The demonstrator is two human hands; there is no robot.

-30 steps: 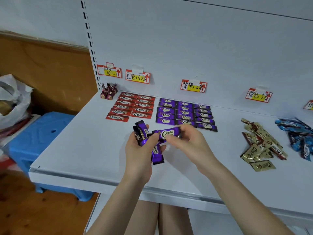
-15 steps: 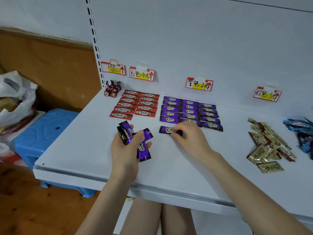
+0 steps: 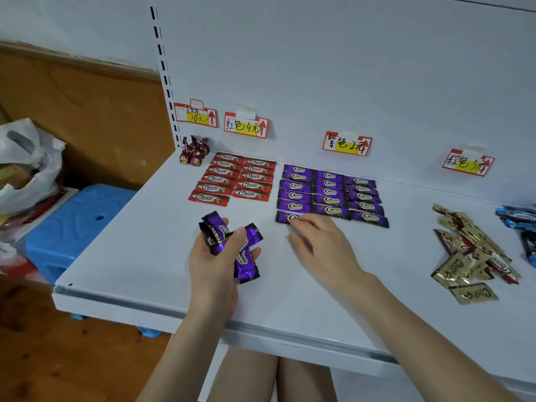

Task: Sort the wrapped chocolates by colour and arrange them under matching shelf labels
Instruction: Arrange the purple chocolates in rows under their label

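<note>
Purple chocolate (image 3: 285,217) is down flat, front of the purple block (image 3: 330,192) in the column nearest the red rows (image 3: 240,178), below the purple label (image 3: 346,143) at the shelf's (image 3: 145,256) rear edge. Right grip (image 3: 322,245) lies over it, fingers loose and straight, tips touching the wrapper, pinching nothing. Left grip (image 3: 216,265) is wrapped round a bundle of purple chocolates (image 3: 232,242), nearer the front edge. To finish well, I'd say: nudge it square against the row behind, ends level, logo up, with light pressure so the block doesn't skid. Gold pile (image 3: 472,256) sits jumbled toward the right edge.
</note>
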